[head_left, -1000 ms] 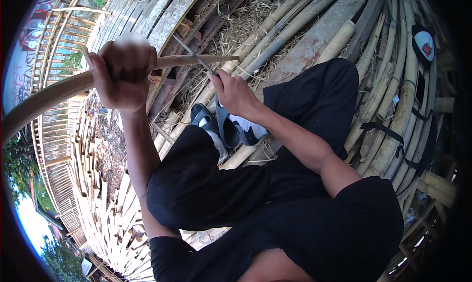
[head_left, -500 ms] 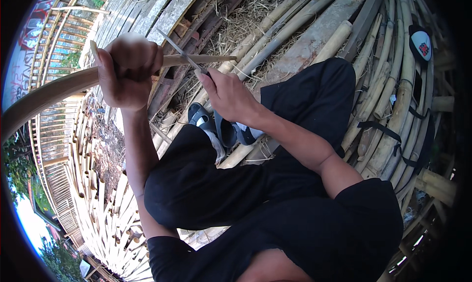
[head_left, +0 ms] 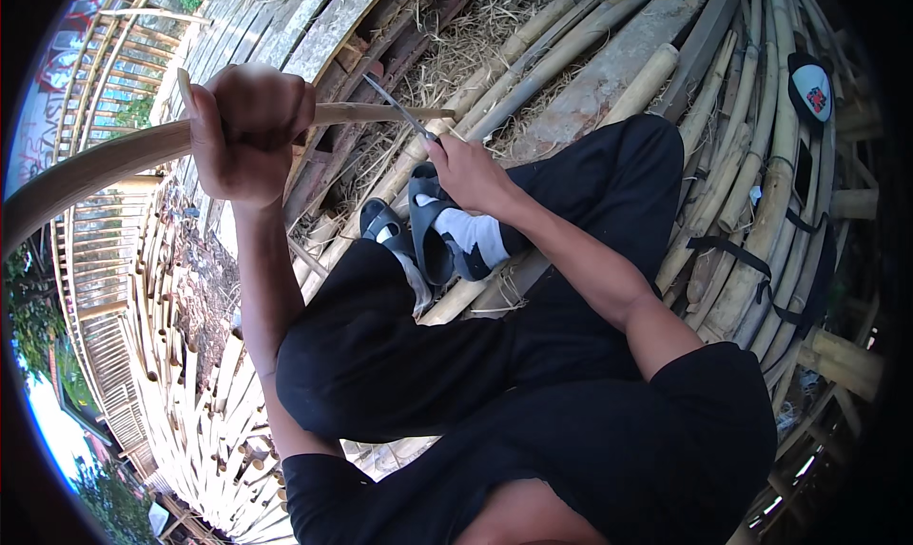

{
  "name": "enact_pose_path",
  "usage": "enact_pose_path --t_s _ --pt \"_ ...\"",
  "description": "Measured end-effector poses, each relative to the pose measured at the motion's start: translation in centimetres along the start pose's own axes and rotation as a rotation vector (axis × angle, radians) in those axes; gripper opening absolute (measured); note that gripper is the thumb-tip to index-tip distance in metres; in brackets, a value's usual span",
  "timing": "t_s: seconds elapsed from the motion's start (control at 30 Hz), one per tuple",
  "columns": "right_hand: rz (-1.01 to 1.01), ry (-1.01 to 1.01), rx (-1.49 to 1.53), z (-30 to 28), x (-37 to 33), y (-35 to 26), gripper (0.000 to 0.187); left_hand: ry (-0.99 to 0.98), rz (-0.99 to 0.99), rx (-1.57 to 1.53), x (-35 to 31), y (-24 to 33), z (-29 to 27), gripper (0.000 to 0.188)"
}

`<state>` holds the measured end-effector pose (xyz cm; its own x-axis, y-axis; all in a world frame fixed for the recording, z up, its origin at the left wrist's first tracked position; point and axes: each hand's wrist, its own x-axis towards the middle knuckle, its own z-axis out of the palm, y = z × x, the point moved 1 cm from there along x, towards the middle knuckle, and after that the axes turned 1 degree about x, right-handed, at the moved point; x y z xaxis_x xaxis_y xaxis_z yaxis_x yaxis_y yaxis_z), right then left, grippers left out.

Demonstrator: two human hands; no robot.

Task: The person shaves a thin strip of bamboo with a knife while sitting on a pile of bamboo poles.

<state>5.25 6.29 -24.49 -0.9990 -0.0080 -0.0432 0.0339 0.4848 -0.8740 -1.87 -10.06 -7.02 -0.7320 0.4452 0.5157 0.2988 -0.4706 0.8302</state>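
My left hand is closed in a fist around a long brown strip, which looks like split bamboo. The strip curves in from the left edge and runs on past the fist, tapering to a thin end on the right. Close to that end, my right hand grips a knife with a narrow grey blade. The blade points up and to the left and crosses the strip; whether its edge touches the strip, I cannot tell. Most of the knife's handle is hidden inside my fingers.
My sandalled feet are just below the knife. Bamboo poles lie along the right, with a black-and-white cap-like item and a black strap on them. Wooden planks, dry shavings and a bamboo fence are farther out.
My right hand and the knife have moved right along the strip toward its thin end. My left hand and the strip have stayed nearly still.
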Motion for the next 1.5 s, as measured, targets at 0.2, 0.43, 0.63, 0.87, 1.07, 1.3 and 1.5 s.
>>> enact_pose_path --t_s 0.2,0.43,0.63,0.87,1.07,1.3,1.5 --pt "-0.067 -0.062 0.141 -1.0 -1.2 -6.0 0.040 0.010 -0.009 0.005 -0.2 0.3 -0.4 0.050" --pt "0.040 -0.091 0.181 -0.5 -1.0 -4.1 0.045 0.053 -0.013 0.023 -0.3 0.2 -0.3 0.050" --pt "0.084 -0.075 0.241 -0.4 -0.6 -3.6 0.047 0.067 -0.002 0.025 -0.1 0.1 -0.1 0.050" --pt "0.053 -0.081 0.275 0.4 -0.4 -2.2 0.048 0.051 -0.021 0.033 0.0 0.3 0.2 0.050" --pt "0.025 -0.131 0.313 -0.9 -1.0 -4.8 0.050 0.053 -0.027 -0.016 0.1 0.2 0.0 0.050" --pt "0.032 -0.109 0.272 -0.5 -2.0 -5.2 0.046 0.102 -0.020 0.024 -0.5 0.3 0.2 0.048" --pt "0.129 -0.079 0.174 0.3 -0.5 -0.9 0.049 0.064 0.009 0.007 0.4 -0.2 -0.1 0.048"
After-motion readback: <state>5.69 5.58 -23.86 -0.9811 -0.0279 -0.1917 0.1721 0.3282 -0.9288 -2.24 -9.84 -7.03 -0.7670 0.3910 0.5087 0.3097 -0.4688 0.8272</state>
